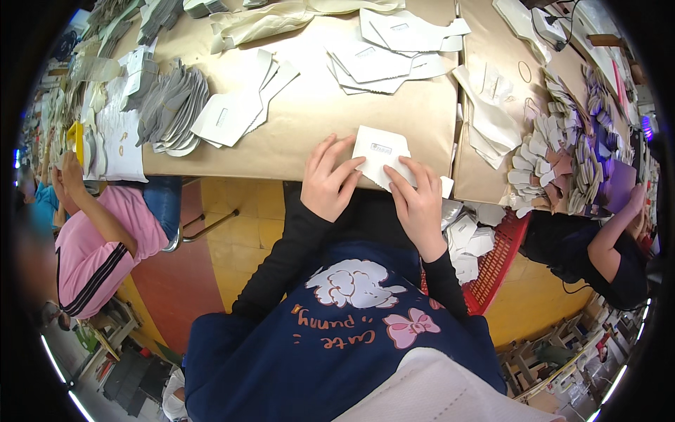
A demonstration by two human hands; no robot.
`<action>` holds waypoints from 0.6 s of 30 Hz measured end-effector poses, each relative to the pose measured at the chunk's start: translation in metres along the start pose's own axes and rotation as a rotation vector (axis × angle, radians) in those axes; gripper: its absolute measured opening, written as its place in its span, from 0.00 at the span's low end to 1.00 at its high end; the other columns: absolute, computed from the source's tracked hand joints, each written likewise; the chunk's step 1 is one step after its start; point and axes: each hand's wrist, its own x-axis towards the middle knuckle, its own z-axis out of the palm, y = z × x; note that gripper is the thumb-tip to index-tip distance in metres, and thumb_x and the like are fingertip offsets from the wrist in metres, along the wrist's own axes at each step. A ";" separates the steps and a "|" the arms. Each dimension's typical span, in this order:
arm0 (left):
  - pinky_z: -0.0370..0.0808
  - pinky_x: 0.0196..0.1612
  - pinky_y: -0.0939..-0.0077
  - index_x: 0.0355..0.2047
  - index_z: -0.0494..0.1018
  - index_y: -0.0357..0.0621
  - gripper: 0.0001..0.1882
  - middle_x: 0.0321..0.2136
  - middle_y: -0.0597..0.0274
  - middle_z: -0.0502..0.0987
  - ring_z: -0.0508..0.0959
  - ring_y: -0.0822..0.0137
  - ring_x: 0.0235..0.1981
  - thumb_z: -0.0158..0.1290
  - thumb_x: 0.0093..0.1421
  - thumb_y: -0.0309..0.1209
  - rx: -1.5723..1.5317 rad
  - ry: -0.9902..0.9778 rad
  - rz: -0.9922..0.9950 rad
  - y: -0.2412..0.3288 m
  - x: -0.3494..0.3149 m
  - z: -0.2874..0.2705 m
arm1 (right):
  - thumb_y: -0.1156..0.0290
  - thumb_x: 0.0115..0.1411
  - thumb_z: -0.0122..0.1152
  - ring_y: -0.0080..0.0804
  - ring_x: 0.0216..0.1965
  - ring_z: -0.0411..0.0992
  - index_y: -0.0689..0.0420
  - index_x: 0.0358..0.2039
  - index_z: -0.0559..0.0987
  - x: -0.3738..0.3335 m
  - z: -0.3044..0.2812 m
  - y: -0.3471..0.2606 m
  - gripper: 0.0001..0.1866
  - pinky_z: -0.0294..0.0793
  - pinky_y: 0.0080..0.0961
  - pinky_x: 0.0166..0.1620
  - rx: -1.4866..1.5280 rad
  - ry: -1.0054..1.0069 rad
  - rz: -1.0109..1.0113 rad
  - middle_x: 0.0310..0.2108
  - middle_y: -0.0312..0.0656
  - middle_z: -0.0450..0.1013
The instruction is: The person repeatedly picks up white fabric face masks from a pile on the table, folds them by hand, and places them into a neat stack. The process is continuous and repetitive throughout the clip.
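Observation:
A flat white cut piece (380,144) with a small printed rectangle lies at the table's near edge, between my two hands. My left hand (328,177) pinches its left edge with thumb and index finger, the other fingers raised and apart. My right hand (416,199) grips the lower right part, fingertips resting on top of it. Another bit of white material (446,186) shows beside my right fingers. Beyond my hands lie a fanned stack of similar white pieces (226,118) on the left and more overlapping white pieces (373,60) farther back.
Grey cut pieces (172,112) fan out at the left of the paper-covered table (309,105). Smaller pieces (548,155) are heaped at the right. A red basket (498,264) holding white pieces stands beside my right arm. People sit on both sides, one in a pink shirt (112,246).

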 end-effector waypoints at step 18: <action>0.61 0.64 0.55 0.43 0.83 0.63 0.15 0.60 0.63 0.73 0.71 0.56 0.61 0.58 0.57 0.30 0.171 0.014 0.016 -0.004 0.010 0.011 | 0.71 0.61 0.64 0.39 0.49 0.69 0.44 0.53 0.83 0.015 -0.006 -0.005 0.19 0.66 0.37 0.53 -0.109 -0.052 0.042 0.49 0.38 0.72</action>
